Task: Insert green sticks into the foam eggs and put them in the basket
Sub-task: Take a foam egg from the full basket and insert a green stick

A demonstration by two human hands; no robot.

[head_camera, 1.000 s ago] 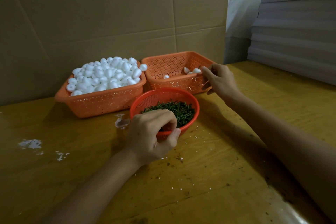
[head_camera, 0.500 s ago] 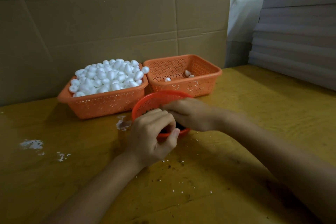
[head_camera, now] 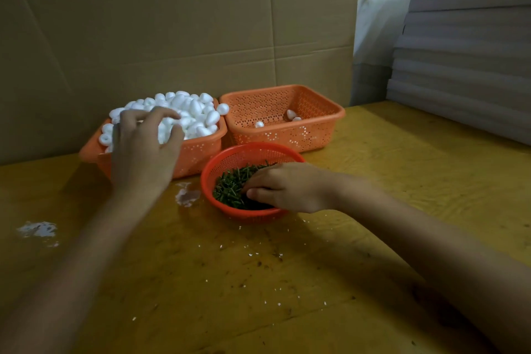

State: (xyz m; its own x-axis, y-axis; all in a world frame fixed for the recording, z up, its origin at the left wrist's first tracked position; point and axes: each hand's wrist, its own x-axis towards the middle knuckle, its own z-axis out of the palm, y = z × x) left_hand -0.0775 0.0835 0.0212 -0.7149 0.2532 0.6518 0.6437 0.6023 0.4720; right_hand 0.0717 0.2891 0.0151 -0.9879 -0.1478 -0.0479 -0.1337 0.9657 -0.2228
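Left hand (head_camera: 143,149), spread wide, hovers directly over heaped white foam eggs (head_camera: 198,112). Right hand (head_camera: 287,188) digs into thin green sticks (head_camera: 230,187); any grip is hidden.

Surface (head_camera: 287,282): carries three baskets; cardboard wall (head_camera: 172,37) stands behind it.
Full basket (head_camera: 198,152): rear left, before the wall; foam eggs (head_camera: 198,112) heaped in it above the rim.
Sparse basket (head_camera: 316,123): just right of the full basket; three loose eggs (head_camera: 291,114) lie in it.
Round basket (head_camera: 230,161): in front of both, near where they meet; sticks (head_camera: 232,184) lie in it.
Stacked sheets (head_camera: 465,60): far right, behind the surface.
Left hand (head_camera: 143,149): over the near left of the egg heap.
Right hand (head_camera: 287,188): in the round basket's right side, fingers (head_camera: 253,185) among the sticks.
Residue patches (head_camera: 37,229): on the surface, one just left of the round basket, one well to the left.
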